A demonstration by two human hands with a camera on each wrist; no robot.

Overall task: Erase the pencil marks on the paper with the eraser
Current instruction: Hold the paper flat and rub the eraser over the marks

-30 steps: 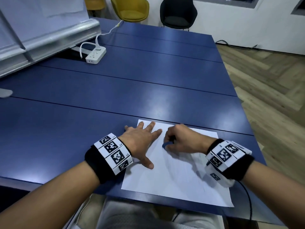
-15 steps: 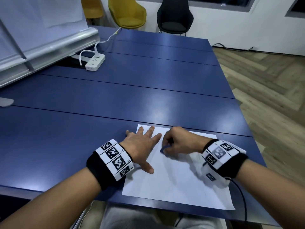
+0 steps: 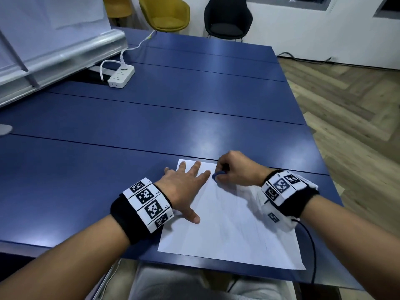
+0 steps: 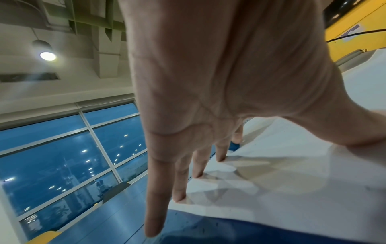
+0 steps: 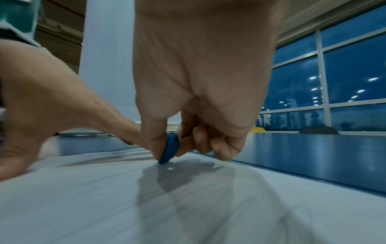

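Here, your right hand [image 3: 236,169] pinches the small blue eraser [image 3: 217,175] against the paper's [image 3: 238,234] far edge, on the blue table [image 3: 173,126]. Your left hand [image 3: 184,187] lies flat, fingers spread, pinning the sheet's far left corner. Faint pencil marks [image 3: 259,239] remain across the middle and near parts, so the erasing looks only partly done.

Paper [image 3: 227,224] on table [image 3: 173,126]; power strip [image 3: 121,77] far-left.
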